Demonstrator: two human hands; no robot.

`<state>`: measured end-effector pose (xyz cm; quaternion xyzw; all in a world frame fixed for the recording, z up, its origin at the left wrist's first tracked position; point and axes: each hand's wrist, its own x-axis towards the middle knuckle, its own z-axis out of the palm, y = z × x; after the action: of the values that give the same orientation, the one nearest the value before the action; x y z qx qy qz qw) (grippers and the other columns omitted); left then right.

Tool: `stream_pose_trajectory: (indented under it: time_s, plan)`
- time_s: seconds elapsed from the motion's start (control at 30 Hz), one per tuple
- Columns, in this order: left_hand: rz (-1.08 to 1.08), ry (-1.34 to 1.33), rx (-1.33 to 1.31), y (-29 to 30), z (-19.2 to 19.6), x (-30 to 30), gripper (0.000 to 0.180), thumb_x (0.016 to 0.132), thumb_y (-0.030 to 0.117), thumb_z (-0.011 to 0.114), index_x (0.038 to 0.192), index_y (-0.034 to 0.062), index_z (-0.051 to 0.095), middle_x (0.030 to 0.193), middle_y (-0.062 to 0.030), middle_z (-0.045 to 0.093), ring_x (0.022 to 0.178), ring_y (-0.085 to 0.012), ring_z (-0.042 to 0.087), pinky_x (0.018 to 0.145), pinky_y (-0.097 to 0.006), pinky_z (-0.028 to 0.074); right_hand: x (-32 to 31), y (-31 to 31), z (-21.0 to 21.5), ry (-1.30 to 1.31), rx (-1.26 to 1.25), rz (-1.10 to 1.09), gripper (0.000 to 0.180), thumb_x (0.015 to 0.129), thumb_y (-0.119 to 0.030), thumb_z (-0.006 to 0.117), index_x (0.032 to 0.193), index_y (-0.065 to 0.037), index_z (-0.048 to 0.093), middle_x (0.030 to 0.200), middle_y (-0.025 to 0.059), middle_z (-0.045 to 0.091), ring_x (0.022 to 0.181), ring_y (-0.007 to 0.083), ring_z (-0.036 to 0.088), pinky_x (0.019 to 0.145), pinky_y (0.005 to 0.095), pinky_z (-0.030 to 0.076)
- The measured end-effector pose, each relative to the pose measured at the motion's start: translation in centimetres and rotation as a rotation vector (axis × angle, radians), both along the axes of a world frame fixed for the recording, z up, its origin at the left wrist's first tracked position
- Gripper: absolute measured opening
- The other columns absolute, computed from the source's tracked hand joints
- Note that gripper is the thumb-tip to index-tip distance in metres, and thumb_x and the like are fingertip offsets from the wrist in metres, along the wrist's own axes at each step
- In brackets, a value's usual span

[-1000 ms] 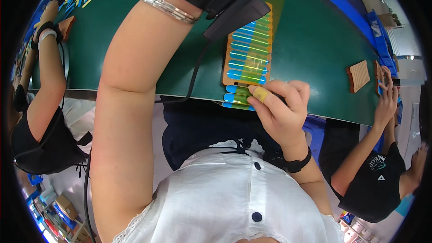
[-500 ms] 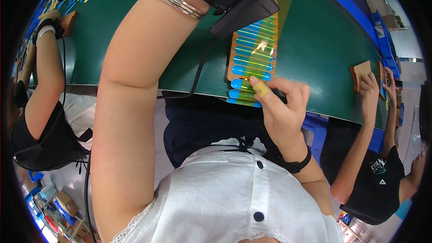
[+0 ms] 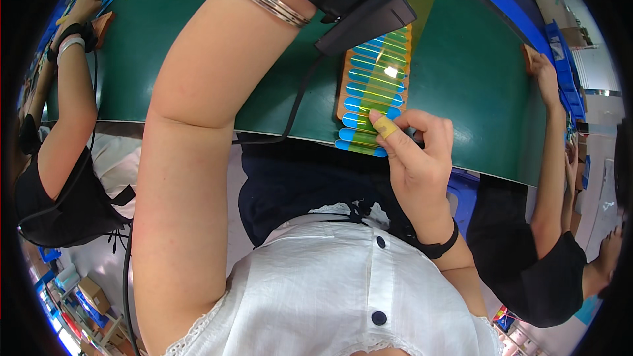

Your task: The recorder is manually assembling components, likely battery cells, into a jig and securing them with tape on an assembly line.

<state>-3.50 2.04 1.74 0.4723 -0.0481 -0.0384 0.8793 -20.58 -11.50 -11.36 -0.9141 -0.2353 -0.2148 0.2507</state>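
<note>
Green covers the long table (image 3: 198,46), and a small brown wooden board (image 3: 373,86) lies near its front edge. Rows of blue sticks (image 3: 369,99) with round ends lie side by side on the board, and a see-through yellow strip (image 3: 403,39) runs up over them. The lowest blue sticks poke out past the table edge.

The right hand (image 3: 415,165) is at the near end of the board. Its fingers are curled, and one fingertip, wrapped in a tan plaster, presses down on the yellow strip over a blue stick. It pinches nothing that can be seen. A black band sits on that wrist.

The left arm reaches far up over the table, with silver bangles (image 3: 267,1) and a black strap holding a black box (image 3: 366,18) with a cable. The left hand is out of the picture at the top, so its grip cannot be told.

Another person's arm (image 3: 66,99) rests at the left. On the right, another person's hand (image 3: 546,72) touches a second brown block (image 3: 529,58).
</note>
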Motion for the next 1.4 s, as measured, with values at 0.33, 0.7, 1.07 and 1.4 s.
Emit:
stream_pose_trajectory:
  time_s: [0.33, 0.7, 1.07, 1.4]
  plan:
    - [-0.099, 0.103, 0.173, 0.4, -0.4, 1.5, 0.063, 0.091, 0.059, 0.041, 0.113, 0.0065, 0.069, 0.119, -0.0133, 0.056, 0.105, -0.0273, 0.043, 0.114, -0.057, 0.015, 3.0, -0.3, 2.9, 0.329, 0.08, 0.093, 0.014, 0.091, -0.018, 0.064, 0.091, -0.007, 0.072, 0.082, 0.0077, 0.063, 0.07, 0.0264, 0.061, 0.058, 0.0351, 0.047]
    - [-0.196, 0.309, 0.204, 0.9, -3.5, 4.5, 0.077, 0.093, 0.071, 0.03, 0.111, 0.0077, 0.07, 0.111, -0.011, 0.058, 0.112, -0.029, 0.039, 0.112, -0.058, 0.014, 7.8, -0.3, 3.8, 0.844, 0.387, 0.02, 0.034, 0.1, -0.026, 0.052, 0.092, 0.002, 0.071, 0.053, 0.0073, 0.058, 0.048, 0.0137, 0.058, 0.052, 0.0296, 0.047]
    - [-0.21, 0.225, 0.187, 1.9, -6.8, 6.0, 0.079, 0.092, 0.075, 0.027, 0.105, 0.0112, 0.073, 0.095, -0.0045, 0.061, 0.097, -0.0237, 0.043, 0.103, -0.052, 0.025, 10.3, 0.2, 4.0, 0.782, 0.31, -0.016, 0.034, 0.098, -0.025, 0.052, 0.092, 0.002, 0.072, 0.052, 0.0062, 0.055, 0.048, 0.0123, 0.055, 0.051, 0.0292, 0.046]
    - [-0.292, 0.333, 0.259, 1.6, -8.5, 7.6, 0.081, 0.094, 0.074, 0.024, 0.101, 0.009, 0.072, 0.099, -0.0059, 0.061, 0.094, -0.0242, 0.045, 0.097, -0.045, 0.029, 17.5, -0.1, 3.0, 0.547, 0.154, -0.088, 0.04, 0.095, -0.031, 0.05, 0.087, 0.001, 0.073, 0.077, 0.017, 0.068, 0.072, 0.03, 0.066, 0.073, 0.0384, 0.052]
